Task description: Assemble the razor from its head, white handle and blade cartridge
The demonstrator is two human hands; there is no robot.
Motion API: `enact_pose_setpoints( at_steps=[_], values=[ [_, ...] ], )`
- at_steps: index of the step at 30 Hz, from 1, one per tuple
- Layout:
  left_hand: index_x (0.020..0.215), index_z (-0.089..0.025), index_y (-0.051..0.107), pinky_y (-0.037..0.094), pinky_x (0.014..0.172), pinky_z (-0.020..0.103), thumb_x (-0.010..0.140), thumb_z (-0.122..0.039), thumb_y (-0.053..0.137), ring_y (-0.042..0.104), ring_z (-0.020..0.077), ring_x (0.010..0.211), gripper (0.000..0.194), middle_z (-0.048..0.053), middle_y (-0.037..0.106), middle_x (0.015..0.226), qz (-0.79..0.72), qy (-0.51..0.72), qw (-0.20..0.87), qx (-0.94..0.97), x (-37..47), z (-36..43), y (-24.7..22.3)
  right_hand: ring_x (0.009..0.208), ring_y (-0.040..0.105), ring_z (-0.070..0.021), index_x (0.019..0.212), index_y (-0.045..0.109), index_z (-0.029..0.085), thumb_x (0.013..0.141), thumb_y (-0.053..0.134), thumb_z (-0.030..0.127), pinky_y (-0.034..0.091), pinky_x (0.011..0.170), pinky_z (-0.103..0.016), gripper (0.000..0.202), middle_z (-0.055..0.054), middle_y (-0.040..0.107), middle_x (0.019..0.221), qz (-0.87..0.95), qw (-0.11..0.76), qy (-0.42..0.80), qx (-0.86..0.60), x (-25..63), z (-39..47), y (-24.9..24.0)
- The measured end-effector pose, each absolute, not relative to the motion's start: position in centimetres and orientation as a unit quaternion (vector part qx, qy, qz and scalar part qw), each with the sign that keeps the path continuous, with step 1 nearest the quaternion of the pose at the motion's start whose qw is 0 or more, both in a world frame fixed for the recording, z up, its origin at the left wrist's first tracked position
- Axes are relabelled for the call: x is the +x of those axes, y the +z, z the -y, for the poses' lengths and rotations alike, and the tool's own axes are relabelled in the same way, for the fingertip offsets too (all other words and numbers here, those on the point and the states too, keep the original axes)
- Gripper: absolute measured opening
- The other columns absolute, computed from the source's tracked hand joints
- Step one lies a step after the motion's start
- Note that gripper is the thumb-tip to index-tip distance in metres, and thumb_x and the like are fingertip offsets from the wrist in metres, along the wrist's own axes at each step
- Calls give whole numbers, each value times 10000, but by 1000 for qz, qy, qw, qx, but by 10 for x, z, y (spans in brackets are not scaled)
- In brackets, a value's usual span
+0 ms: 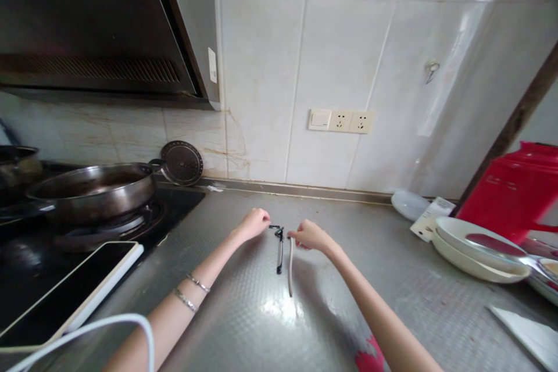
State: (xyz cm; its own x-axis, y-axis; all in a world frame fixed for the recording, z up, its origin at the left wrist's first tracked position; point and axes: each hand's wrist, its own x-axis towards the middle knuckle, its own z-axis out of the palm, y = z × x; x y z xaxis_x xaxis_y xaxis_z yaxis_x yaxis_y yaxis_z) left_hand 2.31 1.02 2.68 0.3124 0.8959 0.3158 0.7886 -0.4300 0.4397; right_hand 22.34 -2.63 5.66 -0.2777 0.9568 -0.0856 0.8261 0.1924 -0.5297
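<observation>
My left hand is closed in a pinch at the near end of a thin black jointed piece, whose short arm points toward the fingertips. The piece's longer part reaches down over the grey metal counter; its exact kind is too small to make out. To the right of it, my right hand pinches the top of a thin grey-beige cord-like strip. That strip hangs or lies toward me, slightly curved. A narrow gap separates the strip from the black piece.
At left, a steel pan stands on the black stove, with a phone and white cable in front. A range hood overhangs it. Stacked plates, a small box and a red jug stand at right.
</observation>
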Motion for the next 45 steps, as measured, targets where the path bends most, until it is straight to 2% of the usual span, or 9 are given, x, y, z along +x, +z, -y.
enact_pose_setpoints(
  at_steps=[4,7,14,25,32,37,40,45],
  values=[
    [731,-145,693,374,686,272,744,-223,509,568,199,752,200,98,658,743,-509,237,64,825,20,-17,12,336,412,-74,463,562,144,731,476,319,331,389,-186,332,11,455,353,740,174,257,-597,245,17,70],
    [697,-151,692,379,725,272,756,-219,513,558,190,763,200,86,647,739,-494,222,70,838,21,-22,6,337,400,-64,490,575,134,730,482,321,316,389,-178,318,16,453,361,729,205,258,-600,261,12,78],
    [759,-176,707,385,797,265,768,-209,544,556,167,801,167,60,657,790,-472,217,84,851,22,-40,-4,329,373,-54,520,592,125,723,495,310,295,397,-177,292,32,440,352,710,252,257,-605,286,5,88],
    [733,-148,659,396,741,261,851,-198,425,518,164,816,267,72,606,797,-438,183,0,880,18,-31,-4,332,373,-58,512,593,130,718,494,288,286,389,-180,279,19,477,370,710,271,245,-602,287,2,86],
    [752,-130,647,389,752,264,855,-211,397,538,161,796,281,76,621,797,-460,247,30,852,19,-32,10,393,437,-82,581,632,127,758,465,337,325,431,-194,321,-4,537,451,753,284,203,-558,281,6,84],
    [763,-122,654,387,675,233,827,-226,410,559,144,726,273,58,650,777,-473,275,120,829,30,-23,48,581,530,-117,869,682,163,772,504,314,383,559,-212,253,-22,628,650,812,326,133,-465,273,12,83],
    [749,-122,653,368,623,227,814,-253,415,547,139,673,279,40,644,721,-466,263,153,830,41,-11,67,641,540,-125,968,663,196,766,536,304,406,614,-233,262,-36,646,782,833,329,115,-429,267,16,82],
    [725,-120,650,353,605,224,801,-270,415,518,132,633,289,30,625,669,-440,266,193,836,56,4,76,649,537,-116,904,666,225,757,561,298,410,625,-232,195,-23,634,821,855,304,95,-409,261,21,82]
  ],
)
